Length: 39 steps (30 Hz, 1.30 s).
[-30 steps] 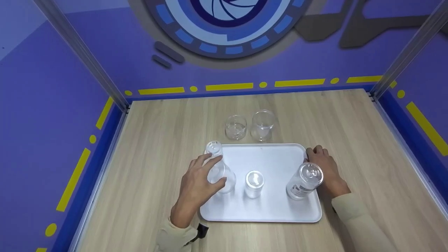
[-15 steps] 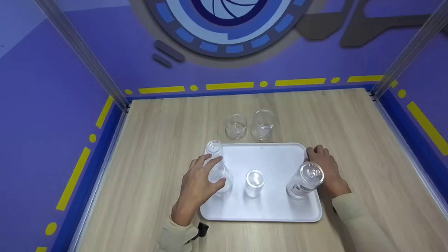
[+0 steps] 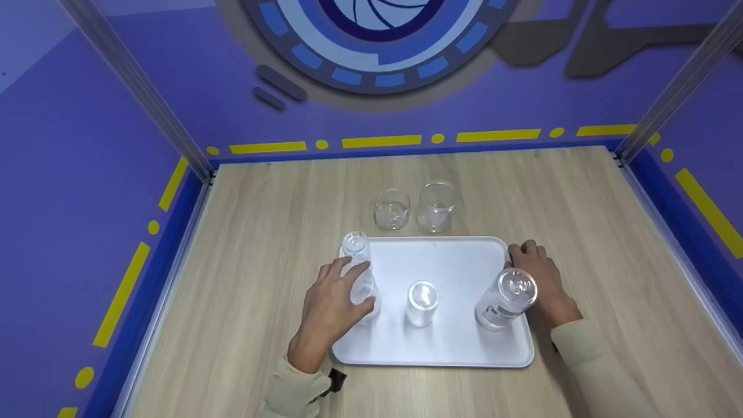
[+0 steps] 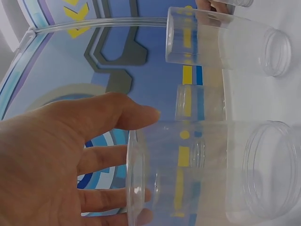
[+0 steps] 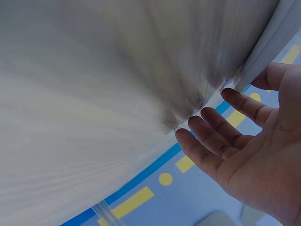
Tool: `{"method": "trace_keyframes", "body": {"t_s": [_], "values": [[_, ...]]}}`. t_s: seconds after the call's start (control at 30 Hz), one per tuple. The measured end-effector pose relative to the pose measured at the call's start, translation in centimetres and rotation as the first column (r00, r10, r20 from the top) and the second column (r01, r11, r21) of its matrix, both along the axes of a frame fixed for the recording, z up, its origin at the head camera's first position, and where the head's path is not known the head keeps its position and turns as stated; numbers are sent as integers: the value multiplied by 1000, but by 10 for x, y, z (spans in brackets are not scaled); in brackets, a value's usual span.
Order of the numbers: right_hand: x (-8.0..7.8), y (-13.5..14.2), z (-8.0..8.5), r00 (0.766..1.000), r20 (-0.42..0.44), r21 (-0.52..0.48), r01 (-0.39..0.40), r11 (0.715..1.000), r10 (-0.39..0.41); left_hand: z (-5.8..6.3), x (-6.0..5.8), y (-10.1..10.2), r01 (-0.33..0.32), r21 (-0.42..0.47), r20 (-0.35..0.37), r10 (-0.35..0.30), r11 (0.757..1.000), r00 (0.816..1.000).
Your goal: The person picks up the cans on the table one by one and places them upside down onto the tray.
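Note:
On the white tray (image 3: 453, 348), my left hand (image 3: 329, 307) grips a clear cup (image 3: 361, 287) that stands upside down. The left wrist view shows my thumb and fingers spread around the raised end of this cup (image 4: 188, 174), its rim down on the tray. Part of the cup is hidden behind the hand in the head view. My right hand (image 3: 541, 278) lies beside the tray's right edge. In the right wrist view its fingertips (image 5: 195, 120) meet the table and its thumb lies behind the tray's edge (image 5: 265, 47).
Also on the tray are a small upturned cup (image 3: 422, 302) in the middle, a labelled clear cup (image 3: 505, 299) at right and another small one (image 3: 355, 247) at the back-left corner. Behind the tray stand a short glass (image 3: 392, 210) and a taller glass (image 3: 436, 206).
The lower end of the gripped cup has shifted left on the tray, bringing it closer under my left hand, which has moved very slightly right. My right hand stays in place.

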State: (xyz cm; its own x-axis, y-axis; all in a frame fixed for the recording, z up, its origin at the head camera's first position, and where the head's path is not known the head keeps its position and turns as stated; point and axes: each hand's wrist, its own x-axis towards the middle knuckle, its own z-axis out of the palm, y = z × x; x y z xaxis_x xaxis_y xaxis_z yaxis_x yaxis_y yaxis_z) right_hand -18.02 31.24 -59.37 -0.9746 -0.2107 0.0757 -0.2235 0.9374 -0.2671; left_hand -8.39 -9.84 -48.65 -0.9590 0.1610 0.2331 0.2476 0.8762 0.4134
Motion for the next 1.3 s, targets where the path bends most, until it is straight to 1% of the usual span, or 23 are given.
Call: {"method": "trace_keyframes", "body": {"t_s": [0.13, 0.33, 0.57, 0.73, 0.93, 1.2, 1.3], "values": [[0, -1, 0, 1000, -6, -3, 2, 1000, -2, 0, 0, 2, 4, -59, -1, -4, 998, 1000], [1, -1, 3, 1000, 3, -2, -6, 1000, 6, 1, 0, 4, 17, -146, 0, -17, 989, 1000], [2, -1, 4, 999, 34, -37, 4, 999, -3, -1, 0, 6, 27, -188, 8, -26, 982, 1000], [1, 0, 0, 1000, 8, -37, 2, 999, -1, -2, -1, 7, 29, -212, 5, -29, 977, 1000], [1, -1, 2, 1000, 9, -28, -3, 1000, 3, -2, -1, 8, 32, -222, 15, -29, 974, 999], [0, 0, 1, 1000, 17, -26, 4, 1000, -3, -6, 1, 10, 34, -181, 36, -28, 983, 999], [1, 1, 0, 1000, 25, -20, 5, 1000, -4, -7, 1, 11, 32, -174, 25, -28, 984, 999]]}}
